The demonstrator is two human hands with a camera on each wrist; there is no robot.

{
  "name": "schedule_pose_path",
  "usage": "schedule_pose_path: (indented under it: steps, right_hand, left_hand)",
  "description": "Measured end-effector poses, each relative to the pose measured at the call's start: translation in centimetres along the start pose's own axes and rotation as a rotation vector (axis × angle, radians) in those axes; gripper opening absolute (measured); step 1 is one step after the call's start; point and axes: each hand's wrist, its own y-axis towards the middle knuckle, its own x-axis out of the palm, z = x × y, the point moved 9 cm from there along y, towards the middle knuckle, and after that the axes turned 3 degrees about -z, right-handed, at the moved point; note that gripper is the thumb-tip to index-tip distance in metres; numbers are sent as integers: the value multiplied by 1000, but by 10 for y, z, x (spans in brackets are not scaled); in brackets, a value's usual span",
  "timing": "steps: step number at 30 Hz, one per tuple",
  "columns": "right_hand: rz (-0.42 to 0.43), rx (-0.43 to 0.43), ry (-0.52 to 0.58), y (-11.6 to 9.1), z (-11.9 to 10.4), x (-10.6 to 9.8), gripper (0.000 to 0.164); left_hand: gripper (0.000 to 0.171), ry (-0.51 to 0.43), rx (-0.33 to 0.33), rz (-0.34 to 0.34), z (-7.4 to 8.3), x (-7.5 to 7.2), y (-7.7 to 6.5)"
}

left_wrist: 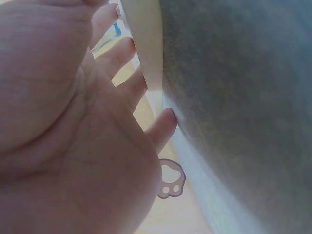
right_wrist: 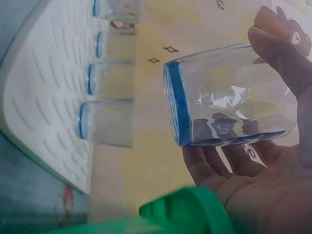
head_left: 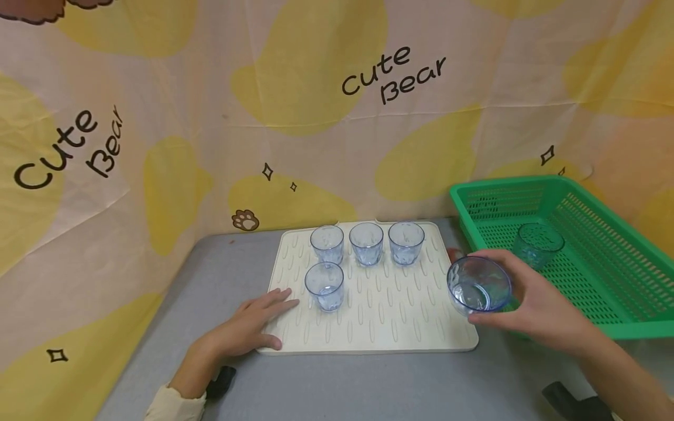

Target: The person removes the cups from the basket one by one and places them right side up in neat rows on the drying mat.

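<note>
My right hand (head_left: 532, 298) grips a clear bluish drinking glass (head_left: 479, 286), thumb on one side and fingers on the other. It is held in the air over the right edge of a white ribbed mat (head_left: 379, 327); the right wrist view shows its thick blue base. Three similar glasses stand in a row along the mat's back, among them a middle glass (head_left: 366, 245). One more glass (head_left: 325, 286) stands in front of the row's left end. My left hand (head_left: 253, 324) rests at the mat's left edge with fingers spread, touching its rim.
A green perforated basket (head_left: 605, 318) sits to the right of the mat, with one glass (head_left: 537, 242) inside. Both stand on a grey table (head_left: 337, 386). Behind hangs a patterned cloth (head_left: 316, 146) with yellow patches and lettering.
</note>
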Motion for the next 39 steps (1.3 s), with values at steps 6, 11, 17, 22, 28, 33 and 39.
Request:
schedule_pose_path:
  steps: [6, 11, 17, 22, 28, 33, 39]
  right_hand:
    - [-20, 5, 18, -1, -5, 13, 84]
    - [-36, 86, 16, 1, -2, 27, 85]
    - [-59, 111, 67, 5, -1, 47, 82]
    - [-49, 110, 94, 12, -1, 60, 82]
    - [-51, 128, 118, 26, 2, 75, 84]
    - [-50, 113, 180, 38, 5, 87, 81]
    - [-64, 116, 277, 53, 9, 103, 80]
  left_hand:
    - [82, -2, 6, -7, 1, 1, 3]
    - [82, -5, -5, -8, -2, 6, 3]
    - [83, -8, -9, -8, -1, 7, -1]
    - [83, 1, -3, -7, 1, 6, 0]
    - [82, -1, -9, -12, 1, 6, 0]
    - [82, -6, 6, 0, 3, 4, -1]
    - [82, 8, 15, 6, 4, 0, 0]
